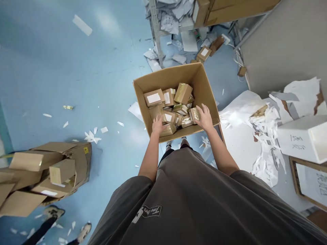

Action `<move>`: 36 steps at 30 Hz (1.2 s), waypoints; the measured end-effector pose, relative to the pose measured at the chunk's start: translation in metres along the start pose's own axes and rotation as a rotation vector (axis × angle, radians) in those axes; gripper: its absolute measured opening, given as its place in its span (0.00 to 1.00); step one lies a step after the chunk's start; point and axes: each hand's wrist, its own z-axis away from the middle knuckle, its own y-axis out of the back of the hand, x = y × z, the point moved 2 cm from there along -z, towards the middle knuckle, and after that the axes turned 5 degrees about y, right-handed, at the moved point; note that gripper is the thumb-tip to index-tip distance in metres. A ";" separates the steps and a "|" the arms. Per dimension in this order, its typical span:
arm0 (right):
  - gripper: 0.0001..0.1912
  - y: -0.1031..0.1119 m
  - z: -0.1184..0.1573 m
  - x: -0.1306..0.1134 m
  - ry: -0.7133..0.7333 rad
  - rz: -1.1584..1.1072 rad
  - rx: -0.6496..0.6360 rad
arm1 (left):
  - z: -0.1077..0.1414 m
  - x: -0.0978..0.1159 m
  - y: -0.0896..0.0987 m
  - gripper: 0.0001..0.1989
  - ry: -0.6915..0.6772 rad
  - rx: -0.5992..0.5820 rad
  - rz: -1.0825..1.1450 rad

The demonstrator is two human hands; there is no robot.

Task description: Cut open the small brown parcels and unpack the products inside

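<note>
A large open cardboard carton stands before me with several small cardboard boxes inside, some bearing white labels. Inside its near left part is my left hand, fingers spread and resting on a small brown box. My right hand reaches in at the near right, its fingers apart and touching a tape-wrapped small box. A taller box with yellowish tape leans farther back, beside a labelled box. The undersides of both hands are hidden.
At the left stands a big carton heaped with cardboard boxes, with another person's shoes near it. Paper scraps litter the blue floor. A table on the right holds torn paper and a white box. A metal rack stands ahead.
</note>
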 end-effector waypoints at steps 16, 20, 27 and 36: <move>0.51 -0.246 -0.163 -0.019 0.234 -0.183 -0.455 | -0.172 -0.097 -0.126 0.58 0.618 -0.159 0.209; 0.54 -0.292 -0.182 -0.016 0.273 -0.187 -0.480 | -0.192 -0.104 -0.163 0.58 0.637 -0.111 0.236; 0.61 -0.340 -0.192 -0.015 0.353 -0.096 -0.594 | -0.169 -0.076 -0.192 0.56 0.476 0.046 0.150; 0.70 -0.350 -0.235 0.004 0.620 0.149 -0.776 | -0.157 -0.067 -0.181 0.58 -0.057 -0.055 0.094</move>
